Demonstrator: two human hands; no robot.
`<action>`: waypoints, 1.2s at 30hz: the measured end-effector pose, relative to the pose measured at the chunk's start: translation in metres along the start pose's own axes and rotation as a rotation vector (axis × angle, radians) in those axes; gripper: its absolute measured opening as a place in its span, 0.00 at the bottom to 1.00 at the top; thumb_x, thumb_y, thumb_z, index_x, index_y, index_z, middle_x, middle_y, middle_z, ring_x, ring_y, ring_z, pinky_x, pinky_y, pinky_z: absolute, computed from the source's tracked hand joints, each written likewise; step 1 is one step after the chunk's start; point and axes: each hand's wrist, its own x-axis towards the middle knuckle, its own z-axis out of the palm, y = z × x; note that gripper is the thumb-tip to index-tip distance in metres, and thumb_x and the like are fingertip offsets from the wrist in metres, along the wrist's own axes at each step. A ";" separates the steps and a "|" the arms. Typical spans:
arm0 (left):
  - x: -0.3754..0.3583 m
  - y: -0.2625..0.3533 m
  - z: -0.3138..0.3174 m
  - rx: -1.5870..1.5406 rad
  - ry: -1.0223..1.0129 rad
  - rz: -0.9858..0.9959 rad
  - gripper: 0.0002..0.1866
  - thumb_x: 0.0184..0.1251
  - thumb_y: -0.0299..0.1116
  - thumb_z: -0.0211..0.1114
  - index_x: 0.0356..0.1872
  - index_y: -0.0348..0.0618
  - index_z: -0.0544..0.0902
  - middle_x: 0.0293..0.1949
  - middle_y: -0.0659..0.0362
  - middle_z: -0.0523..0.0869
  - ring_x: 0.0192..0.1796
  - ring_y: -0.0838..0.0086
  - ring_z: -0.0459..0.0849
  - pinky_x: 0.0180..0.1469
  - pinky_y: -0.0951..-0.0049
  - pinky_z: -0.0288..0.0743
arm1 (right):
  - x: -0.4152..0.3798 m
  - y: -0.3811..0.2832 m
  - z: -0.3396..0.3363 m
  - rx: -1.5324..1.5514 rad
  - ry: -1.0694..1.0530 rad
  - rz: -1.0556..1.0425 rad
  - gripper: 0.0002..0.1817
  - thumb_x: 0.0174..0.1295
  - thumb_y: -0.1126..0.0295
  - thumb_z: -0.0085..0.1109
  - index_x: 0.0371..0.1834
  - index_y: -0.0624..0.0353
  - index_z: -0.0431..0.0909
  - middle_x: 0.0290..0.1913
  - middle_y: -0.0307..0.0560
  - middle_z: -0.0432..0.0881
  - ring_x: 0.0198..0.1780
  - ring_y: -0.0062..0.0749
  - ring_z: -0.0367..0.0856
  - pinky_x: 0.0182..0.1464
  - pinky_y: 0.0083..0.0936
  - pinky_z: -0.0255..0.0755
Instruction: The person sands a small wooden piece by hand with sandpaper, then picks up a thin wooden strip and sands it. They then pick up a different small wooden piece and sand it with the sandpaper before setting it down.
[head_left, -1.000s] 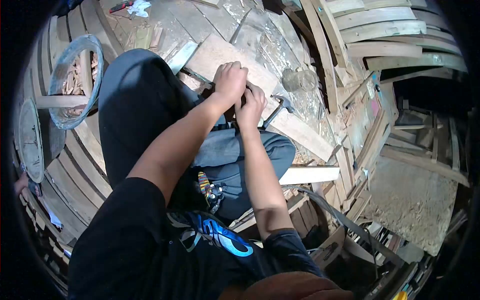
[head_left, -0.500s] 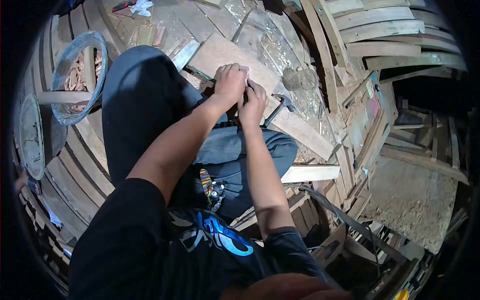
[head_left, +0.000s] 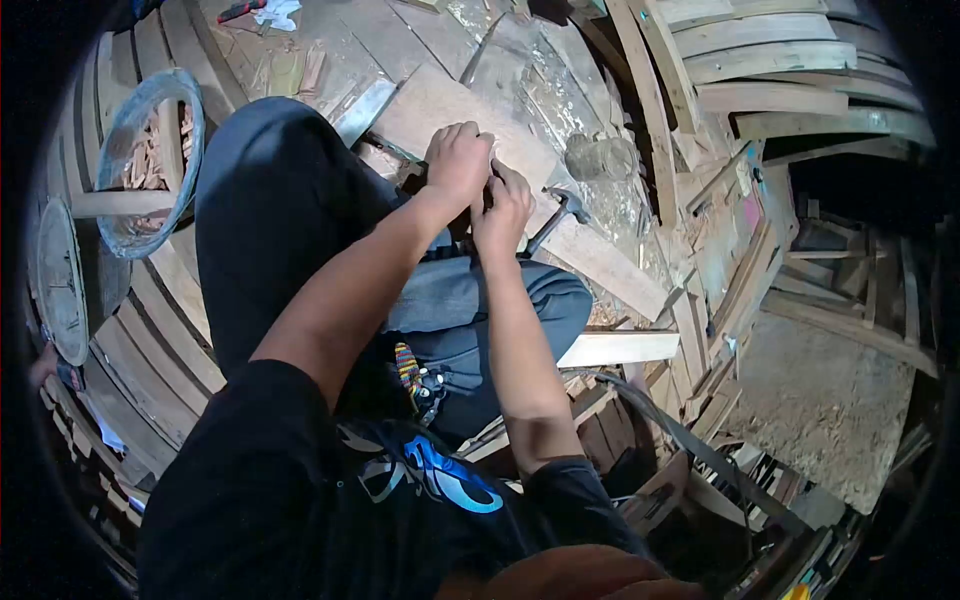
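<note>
My left hand (head_left: 460,165) is closed, its knuckles up, above a flat pale board (head_left: 425,105). Close against it, my right hand (head_left: 505,212) has its fingers curled inward. Both hands meet over one small thing that their fingers almost wholly cover, so I cannot make out its kind. Just right of my right hand lies a hammer (head_left: 568,206), its dark head on a long wooden plank (head_left: 610,265). My bent legs in jeans (head_left: 440,295) are below the hands.
At left a clear-sided tub (head_left: 110,165) holds wood offcuts, with a round lid-like disc (head_left: 62,280) beside it. A tree-stump-like block (head_left: 605,160) stands beyond the hammer. Curved timbers (head_left: 770,60) are stacked at upper right. Part of another person's hand (head_left: 45,365) shows at far left.
The pinkish edge seen between my hands earlier is now hidden behind the fingers. Both hands stay in nearly the same place; the view has shifted slightly.
</note>
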 end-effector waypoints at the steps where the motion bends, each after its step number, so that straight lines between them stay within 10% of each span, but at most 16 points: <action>1: -0.002 0.000 -0.003 -0.014 0.035 0.010 0.07 0.53 0.27 0.65 0.33 0.40 0.88 0.35 0.48 0.83 0.46 0.52 0.82 0.52 0.55 0.74 | 0.001 -0.002 -0.002 0.005 0.005 0.004 0.16 0.50 0.75 0.69 0.44 0.63 0.84 0.59 0.48 0.83 0.63 0.47 0.75 0.66 0.42 0.63; 24: 0.016 -0.009 0.007 0.115 -0.064 0.036 0.07 0.52 0.29 0.67 0.32 0.41 0.86 0.34 0.49 0.83 0.44 0.51 0.83 0.49 0.55 0.75 | 0.005 -0.003 -0.003 0.017 0.000 -0.027 0.14 0.55 0.70 0.68 0.44 0.62 0.85 0.57 0.49 0.82 0.61 0.46 0.75 0.64 0.41 0.61; 30: 0.042 0.008 -0.016 -1.058 -0.033 -0.891 0.11 0.71 0.30 0.61 0.48 0.38 0.87 0.30 0.56 0.84 0.35 0.67 0.85 0.37 0.63 0.78 | 0.003 -0.003 0.000 0.027 0.077 -0.042 0.12 0.58 0.69 0.68 0.44 0.60 0.85 0.55 0.47 0.83 0.60 0.45 0.76 0.62 0.42 0.64; 36: 0.106 0.049 -0.105 -1.654 -0.474 -0.680 0.10 0.79 0.31 0.55 0.48 0.38 0.82 0.32 0.65 0.77 0.28 0.80 0.74 0.36 0.77 0.73 | 0.000 0.002 0.004 0.036 0.086 -0.059 0.12 0.59 0.66 0.67 0.43 0.58 0.84 0.56 0.46 0.83 0.61 0.45 0.76 0.62 0.42 0.63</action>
